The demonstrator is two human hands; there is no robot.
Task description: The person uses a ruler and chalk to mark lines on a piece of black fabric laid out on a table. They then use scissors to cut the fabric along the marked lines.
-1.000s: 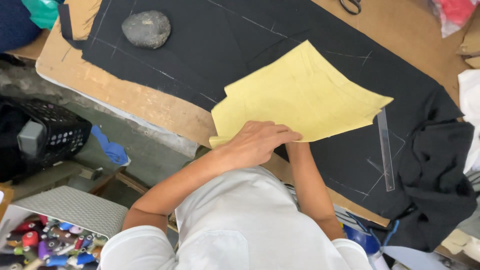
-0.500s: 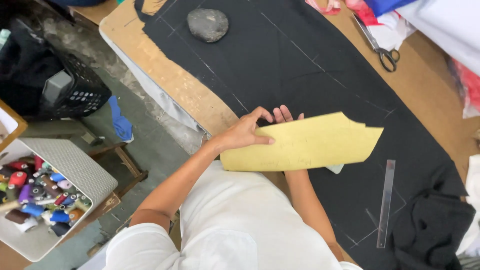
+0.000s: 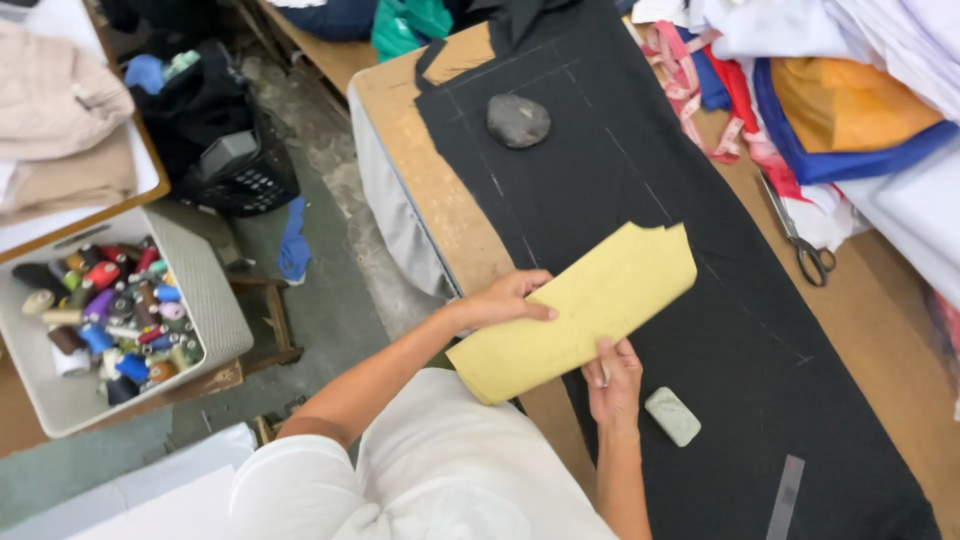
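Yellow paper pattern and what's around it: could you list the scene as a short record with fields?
Left hand: grips the folded yellow paper pattern at its upper edge
Right hand: holds its lower edge
Beneath: black fabric with chalk lines, on a brown table
Beside right hand: pale chalk block
On fabric: grey stone
Table's right: scissors
Floor: basket of thread spools

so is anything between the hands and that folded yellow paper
Nothing visible. Both hands already hold the paper: the left hand grips its near long edge, and the right hand pinches its lower edge. The chalk block lies apart on the black cloth.
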